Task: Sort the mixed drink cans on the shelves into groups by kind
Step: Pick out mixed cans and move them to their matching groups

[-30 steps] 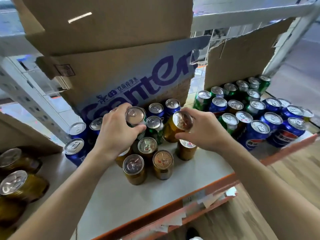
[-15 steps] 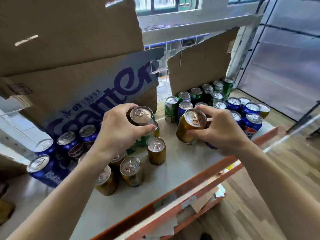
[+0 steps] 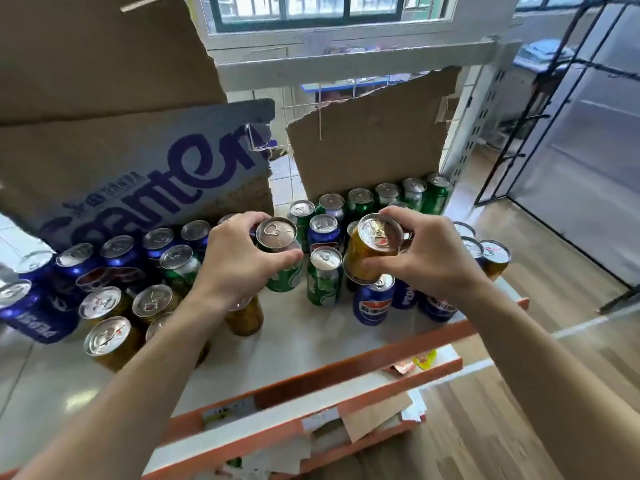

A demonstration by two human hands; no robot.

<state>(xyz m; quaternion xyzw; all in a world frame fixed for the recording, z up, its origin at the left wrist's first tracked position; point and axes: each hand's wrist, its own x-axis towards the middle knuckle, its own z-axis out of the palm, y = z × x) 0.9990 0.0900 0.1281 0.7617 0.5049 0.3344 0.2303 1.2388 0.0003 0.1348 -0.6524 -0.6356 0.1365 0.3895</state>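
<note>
1. Head view, hands: the left hand (image 3: 239, 261) curls its fingers and thumb around the top of an upright green can (image 3: 277, 233), which is among the cans at mid-shelf. Whether its base touches the shelf (image 3: 304, 344) is hidden.
2. The right hand (image 3: 433, 261) grips a gold can (image 3: 367, 251) around its rim and side. The can is tilted and raised above the blue Pepsi cans (image 3: 375, 303) on the right of the shelf.
3. Hidden or unclear: the left forearm covers part of two gold cans, one under the wrist (image 3: 246, 317) and one lower down (image 3: 159, 327). The right hand and wrist hide most of the blue cans beneath them. The cans at the far left edge are blurred and cut off.
4. Counts: three more gold cans (image 3: 107, 341) stand unobstructed at front left, making five there. One more gold can (image 3: 495, 254) is at the far right.
5. Five blue cans (image 3: 119, 251) line the printed cardboard box (image 3: 156, 174), and another blue can (image 3: 31, 313) lies on its side at far left.
6. Six can tops (image 3: 360, 199), mostly green, stand in a row before the plain cardboard sheet (image 3: 374, 143).
7. Two loose green cans stand in the middle, one (image 3: 323, 275) between the hands and one (image 3: 180, 265) left of the left hand.
</note>
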